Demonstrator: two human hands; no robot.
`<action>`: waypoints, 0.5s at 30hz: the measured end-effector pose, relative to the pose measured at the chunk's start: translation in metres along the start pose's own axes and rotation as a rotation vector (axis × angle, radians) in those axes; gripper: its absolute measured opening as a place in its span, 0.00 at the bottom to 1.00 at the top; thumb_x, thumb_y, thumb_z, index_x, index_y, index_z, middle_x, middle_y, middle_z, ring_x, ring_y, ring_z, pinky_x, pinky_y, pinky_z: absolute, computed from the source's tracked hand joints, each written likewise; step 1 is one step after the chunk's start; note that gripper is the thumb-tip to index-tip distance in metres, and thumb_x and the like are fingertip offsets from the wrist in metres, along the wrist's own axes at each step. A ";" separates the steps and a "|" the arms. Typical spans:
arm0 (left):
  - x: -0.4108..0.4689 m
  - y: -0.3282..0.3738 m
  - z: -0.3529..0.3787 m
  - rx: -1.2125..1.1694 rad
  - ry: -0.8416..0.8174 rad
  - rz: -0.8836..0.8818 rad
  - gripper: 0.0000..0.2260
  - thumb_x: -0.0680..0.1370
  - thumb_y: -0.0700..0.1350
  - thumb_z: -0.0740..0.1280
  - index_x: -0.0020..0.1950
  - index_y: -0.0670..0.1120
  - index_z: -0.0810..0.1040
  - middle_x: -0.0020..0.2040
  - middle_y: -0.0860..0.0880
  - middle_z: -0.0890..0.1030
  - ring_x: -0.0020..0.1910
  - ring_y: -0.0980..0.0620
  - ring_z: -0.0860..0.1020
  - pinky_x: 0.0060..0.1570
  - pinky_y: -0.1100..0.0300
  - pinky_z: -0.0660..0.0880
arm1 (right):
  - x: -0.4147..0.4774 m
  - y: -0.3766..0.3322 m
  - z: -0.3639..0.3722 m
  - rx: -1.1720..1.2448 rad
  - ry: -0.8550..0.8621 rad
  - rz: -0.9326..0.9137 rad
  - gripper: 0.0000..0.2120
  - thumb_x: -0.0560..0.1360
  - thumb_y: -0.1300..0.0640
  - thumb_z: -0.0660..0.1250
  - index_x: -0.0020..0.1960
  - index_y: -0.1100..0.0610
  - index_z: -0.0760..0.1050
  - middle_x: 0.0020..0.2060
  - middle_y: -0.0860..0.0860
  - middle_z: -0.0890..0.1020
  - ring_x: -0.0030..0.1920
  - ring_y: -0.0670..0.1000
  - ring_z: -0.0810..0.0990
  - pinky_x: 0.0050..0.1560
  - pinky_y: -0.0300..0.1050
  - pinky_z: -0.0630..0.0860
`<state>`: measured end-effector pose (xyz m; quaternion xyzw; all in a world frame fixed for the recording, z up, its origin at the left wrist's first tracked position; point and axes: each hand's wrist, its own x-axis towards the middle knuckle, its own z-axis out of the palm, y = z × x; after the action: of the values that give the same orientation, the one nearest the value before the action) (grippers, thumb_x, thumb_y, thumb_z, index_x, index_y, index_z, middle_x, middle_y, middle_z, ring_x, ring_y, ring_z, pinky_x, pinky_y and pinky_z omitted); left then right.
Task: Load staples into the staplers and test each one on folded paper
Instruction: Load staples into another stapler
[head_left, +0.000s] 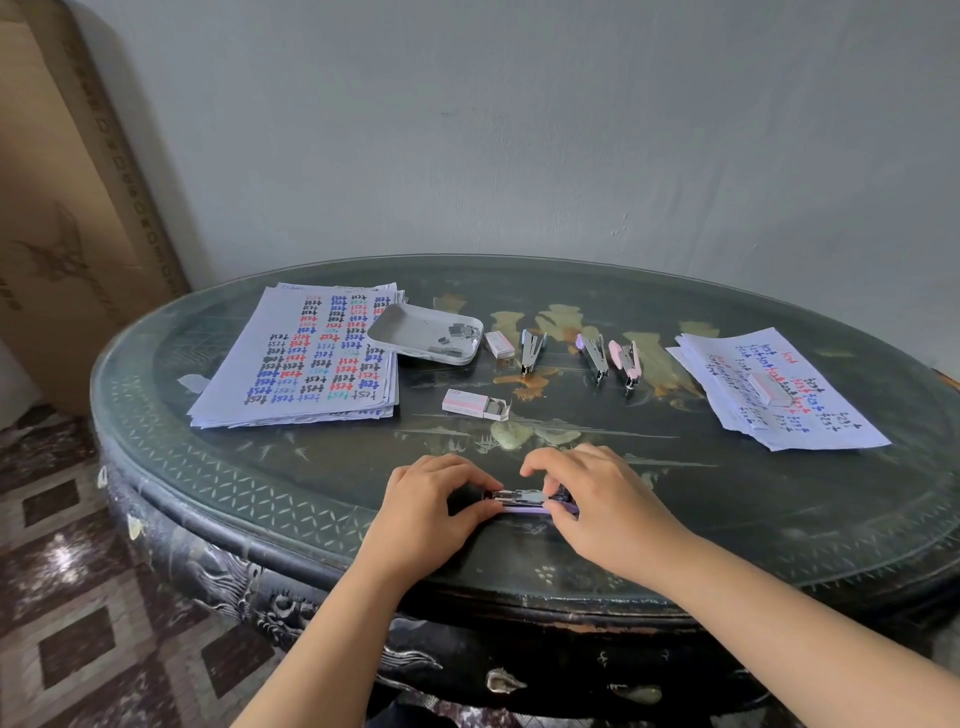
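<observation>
A small purple stapler (524, 500) lies on its side near the front edge of the dark oval table (727, 519), its metal staple channel showing. My left hand (434, 501) grips its left end and my right hand (587, 493) holds its right end, fingers curled over it. Three more staplers lie further back: a blue one (531, 349), a purple one (594, 355) and a pink one (626, 361). An open staple box (474, 404) sits in the middle, a smaller box (500, 344) behind it.
A white tray (415, 325) with loose staples overlaps a stack of papers (306, 358) written with "test" at the left. More such sheets (779, 387) with a staple box (772, 388) on them lie at the right. A cardboard box (62, 208) leans against the wall.
</observation>
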<state>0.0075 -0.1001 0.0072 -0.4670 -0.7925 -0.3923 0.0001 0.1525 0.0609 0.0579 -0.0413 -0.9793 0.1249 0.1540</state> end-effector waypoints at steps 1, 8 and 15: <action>0.000 0.000 0.000 0.000 -0.001 0.000 0.12 0.71 0.63 0.65 0.49 0.61 0.80 0.46 0.65 0.79 0.50 0.62 0.76 0.54 0.50 0.73 | -0.001 0.000 0.001 -0.013 0.011 -0.006 0.16 0.73 0.62 0.68 0.57 0.48 0.73 0.39 0.42 0.78 0.43 0.43 0.71 0.52 0.37 0.64; 0.001 -0.001 0.002 0.003 0.003 0.004 0.13 0.70 0.64 0.64 0.49 0.61 0.80 0.46 0.66 0.78 0.50 0.62 0.75 0.55 0.49 0.72 | -0.005 0.000 0.003 -0.076 0.047 -0.013 0.16 0.70 0.61 0.70 0.55 0.48 0.72 0.35 0.40 0.76 0.42 0.47 0.73 0.48 0.43 0.71; 0.001 -0.002 0.002 -0.003 0.009 0.011 0.13 0.70 0.64 0.64 0.49 0.61 0.80 0.46 0.66 0.78 0.50 0.62 0.76 0.54 0.49 0.73 | 0.001 -0.002 0.004 -0.032 0.005 -0.036 0.18 0.73 0.64 0.65 0.59 0.47 0.72 0.38 0.41 0.78 0.47 0.46 0.71 0.51 0.39 0.66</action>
<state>0.0067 -0.0989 0.0051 -0.4694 -0.7893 -0.3958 0.0051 0.1504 0.0585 0.0549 -0.0263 -0.9813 0.1066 0.1580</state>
